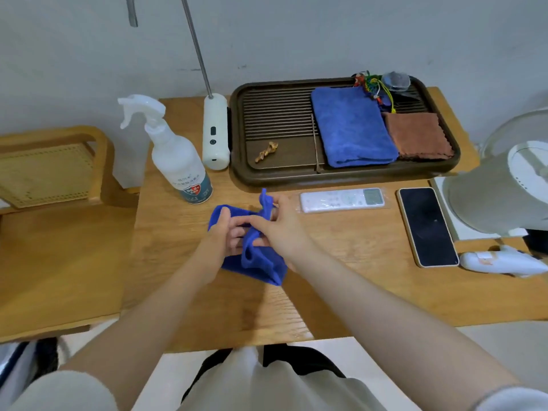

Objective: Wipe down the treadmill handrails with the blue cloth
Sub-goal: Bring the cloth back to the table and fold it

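Note:
A crumpled blue cloth [257,262] is held just above the middle of the wooden table [341,280]. My left hand [221,232] grips its left side, thumb on top of the fabric. My right hand [280,225] pinches the upper right part, where a corner of cloth sticks up between the fingers. The lower part of the cloth hangs down towards the table. No treadmill or handrail is in view.
A white spray bottle [175,155] stands at the back left. A dark tray [267,173] holds a folded blue towel [353,129] and a brown cloth [418,134]. A remote [341,200], a phone [427,226], a fan [504,185] lie right; a chair [53,203] left.

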The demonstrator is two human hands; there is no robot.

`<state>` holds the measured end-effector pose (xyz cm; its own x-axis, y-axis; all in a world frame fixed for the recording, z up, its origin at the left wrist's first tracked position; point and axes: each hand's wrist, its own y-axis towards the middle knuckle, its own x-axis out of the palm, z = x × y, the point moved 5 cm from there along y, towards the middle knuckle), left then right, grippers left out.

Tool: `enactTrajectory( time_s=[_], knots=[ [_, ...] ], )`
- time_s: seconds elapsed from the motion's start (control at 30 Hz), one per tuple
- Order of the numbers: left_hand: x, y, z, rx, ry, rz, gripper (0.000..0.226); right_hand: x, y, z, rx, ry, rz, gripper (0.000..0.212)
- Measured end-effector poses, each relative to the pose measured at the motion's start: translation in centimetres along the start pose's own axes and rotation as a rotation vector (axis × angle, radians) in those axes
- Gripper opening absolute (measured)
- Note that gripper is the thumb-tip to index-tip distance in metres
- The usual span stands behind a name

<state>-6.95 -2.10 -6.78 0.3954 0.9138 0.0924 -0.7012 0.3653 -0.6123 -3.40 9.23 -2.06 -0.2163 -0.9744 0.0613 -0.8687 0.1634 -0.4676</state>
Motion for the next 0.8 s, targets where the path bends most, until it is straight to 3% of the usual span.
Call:
enactTrajectory(
  time_s=[0.07,0.17,0.37,0.57,0.73,0.8],
  knots=[
    [-1.6,-1.0,0.1,-0.016,0.059,0.078,0.057,1.9,0.4,0.5,0.005,0.063,-0.105,0.060],
    [-3.3,-1.4,0.5,0.089,0.292,0.177,0.010,2.3,0.4,1.5,-0.044,-0.130,-0.206,0.063],
    [-5.2,-0.6,0.2,0.136,0.572,0.321,0.034,-3.6,0.4,3.7,-0.071,-0.586,0.184,0.028],
    [-7.3,-0.3,-0.3,0.124,0.785,0.475,0.045,-4.5,0.9,5.3,0.148,-0.691,0.305,0.024],
    [-5.1,0.2,-0.1,-0.016,0.644,0.264,0.050,-2.4,1.1,6.4,0.282,-0.533,0.346,0.017],
    [-4.1,0.5,-0.2,-0.090,0.493,0.123,0.039,-2.2,0.5,6.6,0.287,-0.434,0.386,0.021]
  ],
)
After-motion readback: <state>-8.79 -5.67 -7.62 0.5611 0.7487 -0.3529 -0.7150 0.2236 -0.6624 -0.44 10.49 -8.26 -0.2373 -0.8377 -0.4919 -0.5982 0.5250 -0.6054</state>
